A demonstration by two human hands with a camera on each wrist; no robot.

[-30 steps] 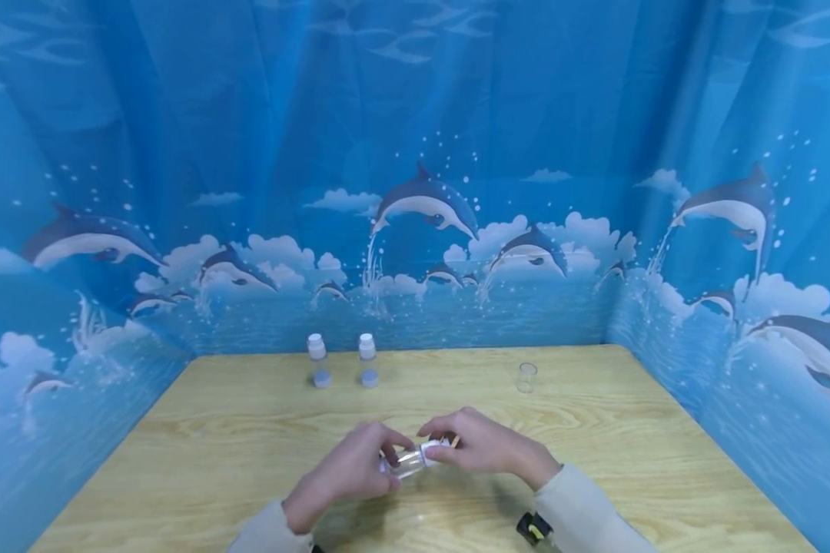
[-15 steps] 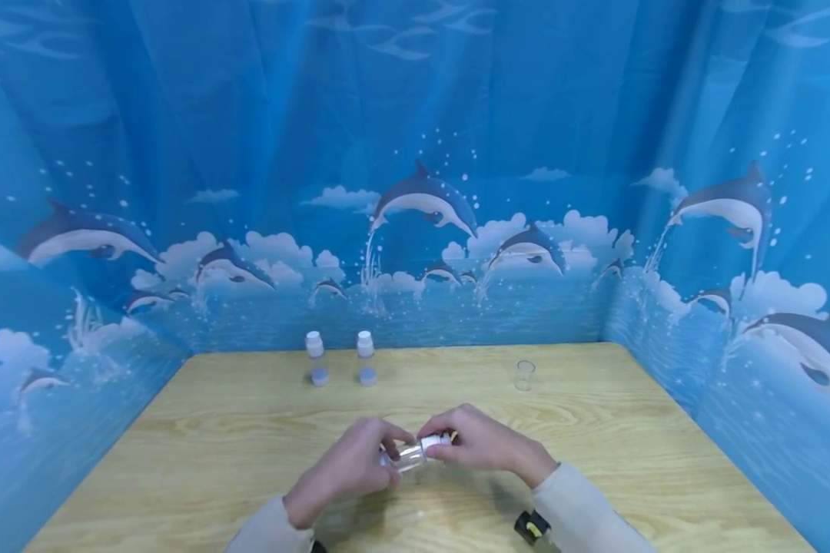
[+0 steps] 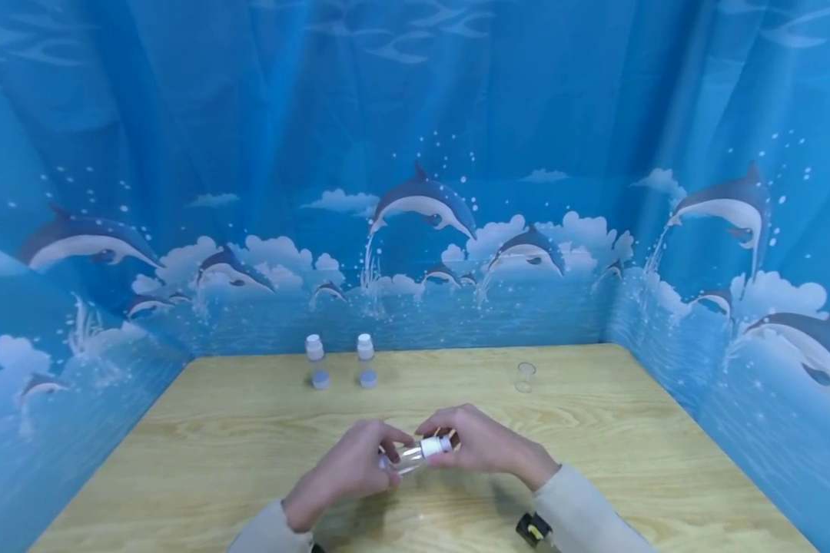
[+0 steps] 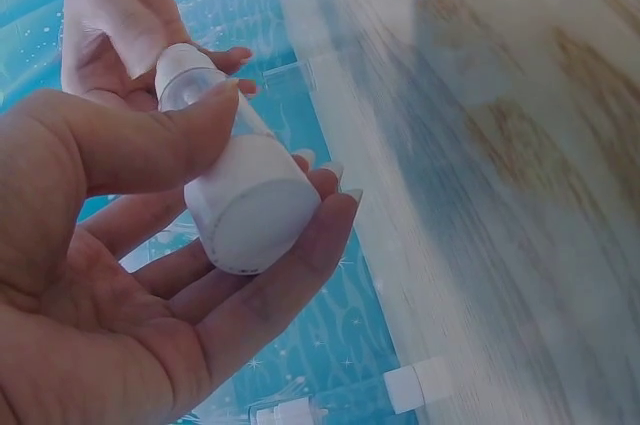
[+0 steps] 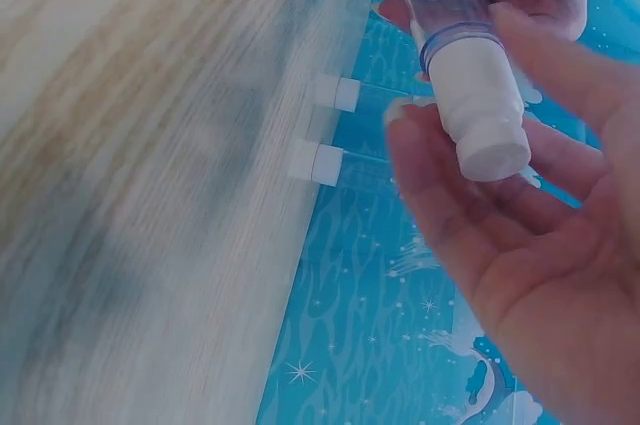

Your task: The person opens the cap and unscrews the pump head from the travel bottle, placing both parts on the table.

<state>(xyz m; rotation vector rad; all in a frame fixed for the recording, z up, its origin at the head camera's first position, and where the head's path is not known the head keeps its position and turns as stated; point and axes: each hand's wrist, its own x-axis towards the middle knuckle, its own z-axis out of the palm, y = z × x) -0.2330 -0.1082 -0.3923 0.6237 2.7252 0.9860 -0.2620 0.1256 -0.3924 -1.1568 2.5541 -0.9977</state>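
Note:
Near the front middle of the table, the left hand [image 3: 360, 461] holds a small clear bottle [image 3: 410, 458] tilted, thumb on one side and fingers curled under its whitish base [image 4: 262, 210]. The right hand [image 3: 487, 442] is at the bottle's other end, its thumb and fingers curled around the white stepped top [image 3: 431, 446]. In the right wrist view the white top [image 5: 475, 90] points toward the palm, with the thumb beside the clear wall. The top meets the clear body; whether it turns cannot be told.
Two similar white-topped bottles [image 3: 314, 348] [image 3: 365, 347] stand upright at the back left of the wooden table [image 3: 249, 445]. A clear, open-topped cup [image 3: 525, 378] stands at the back right. A dolphin-patterned blue curtain [image 3: 415, 115] encloses the back and sides.
The right fingers have shifted on the bottle's white top, and more of that top shows between them. The left hand has barely moved and still holds the bottle.

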